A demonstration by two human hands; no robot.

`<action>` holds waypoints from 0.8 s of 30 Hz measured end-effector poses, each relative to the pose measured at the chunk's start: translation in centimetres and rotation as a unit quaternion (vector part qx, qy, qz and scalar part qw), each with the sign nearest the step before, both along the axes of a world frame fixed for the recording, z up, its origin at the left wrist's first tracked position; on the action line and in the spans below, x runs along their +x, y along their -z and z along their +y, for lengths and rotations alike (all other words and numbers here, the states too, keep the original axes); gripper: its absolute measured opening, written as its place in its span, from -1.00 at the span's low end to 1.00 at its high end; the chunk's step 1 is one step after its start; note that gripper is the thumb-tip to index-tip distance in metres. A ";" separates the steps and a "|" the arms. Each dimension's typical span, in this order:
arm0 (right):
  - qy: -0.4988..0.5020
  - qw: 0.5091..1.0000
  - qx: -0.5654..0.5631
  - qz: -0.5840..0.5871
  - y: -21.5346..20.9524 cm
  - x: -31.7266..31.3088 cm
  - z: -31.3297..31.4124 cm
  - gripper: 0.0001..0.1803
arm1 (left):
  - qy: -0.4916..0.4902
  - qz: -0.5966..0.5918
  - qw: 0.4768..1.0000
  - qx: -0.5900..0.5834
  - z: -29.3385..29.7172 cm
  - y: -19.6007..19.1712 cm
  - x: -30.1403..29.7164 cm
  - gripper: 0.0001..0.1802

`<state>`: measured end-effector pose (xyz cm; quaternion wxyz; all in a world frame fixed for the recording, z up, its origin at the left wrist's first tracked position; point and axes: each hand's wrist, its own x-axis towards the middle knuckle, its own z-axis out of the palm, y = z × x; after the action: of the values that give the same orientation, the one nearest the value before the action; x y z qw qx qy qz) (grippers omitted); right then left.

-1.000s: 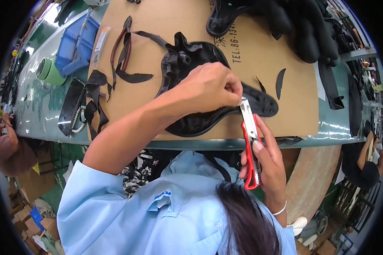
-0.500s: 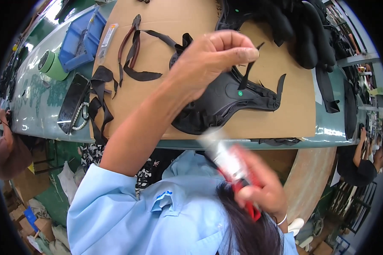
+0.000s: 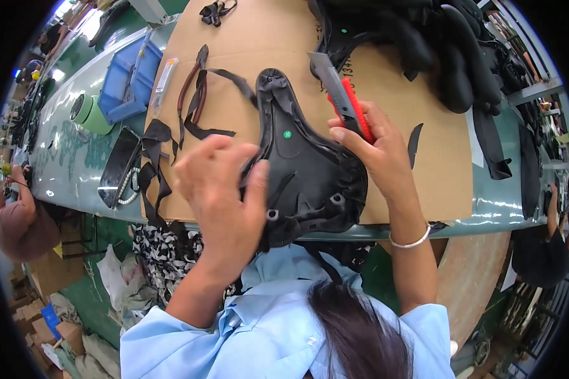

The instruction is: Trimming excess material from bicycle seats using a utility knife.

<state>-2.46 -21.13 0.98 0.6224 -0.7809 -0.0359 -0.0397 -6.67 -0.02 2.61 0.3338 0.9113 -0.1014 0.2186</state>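
Note:
A black bicycle saddle (image 3: 300,167) lies underside up on cardboard at the table's near edge, its narrow nose pointing away. In my right hand (image 3: 385,148) is a utility knife with a red handle (image 3: 355,107); its metal blade (image 3: 327,71) is out and points up and left, above the cardboard. My left hand (image 3: 218,186) is beside the saddle's left edge, blurred, with thumb and forefinger apart and nothing seen between them. Whether it touches the saddle I cannot tell. A loose black strip (image 3: 415,145) lies right of my right hand.
Red-handled pliers (image 3: 199,85) lie left among black fabric scraps (image 3: 155,167). Beyond them are a blue bin (image 3: 129,82), a green cup (image 3: 91,114), a phone (image 3: 120,165) and a beaded bracelet (image 3: 128,186). More black saddles (image 3: 411,44) are piled at the far right. Co-workers are at both sides.
The saddle has turned so its nose points away instead of right. My left hand has come down and no longer pinches a black strip. My right hand has raised the knife over the table.

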 end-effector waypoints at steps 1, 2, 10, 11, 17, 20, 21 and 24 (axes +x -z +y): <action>-0.019 1.000 0.001 0.023 0.2 0.7 0.0 -0.60 | 0.017 -0.026 0.999 0.030 -1.1 -0.7 0.2 -0.79; -0.027 0.999 0.004 0.023 -0.4 0.4 0.1 -0.60 | 0.074 0.082 0.994 0.013 -2.1 -1.0 0.1 -0.71; -0.007 0.939 -0.320 -0.124 -2.6 -8.9 -5.2 -0.49 | 0.142 0.251 0.956 -0.045 -6.8 1.1 0.6 -0.75; -0.018 0.926 -0.363 -0.106 -2.9 -9.4 -5.6 -0.41 | 0.141 0.241 0.957 -0.073 -6.9 1.3 0.4 -0.78; -0.116 0.831 -0.539 -0.069 -5.6 -8.3 -4.8 -0.35 | 0.135 0.227 0.950 -0.166 -7.0 2.0 0.2 -0.84; -0.121 0.821 -0.559 0.007 -6.7 -9.9 -4.0 -0.33 | 0.132 0.212 0.945 -0.210 -6.5 2.5 0.4 -0.86; -0.120 0.820 -0.559 0.008 -6.4 -10.8 -3.8 -0.33 | 0.110 0.244 0.912 -0.309 -6.2 2.6 0.6 -0.85; -0.008 0.899 -0.436 0.045 -3.5 -14.5 -2.7 -0.32 | 0.089 0.268 0.838 -0.467 -6.4 2.2 0.6 -0.82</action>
<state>-16.92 -23.87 4.46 0.2206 -0.9748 -0.0276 0.0201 -6.11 -6.43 0.41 0.7519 0.6574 0.0256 -0.0433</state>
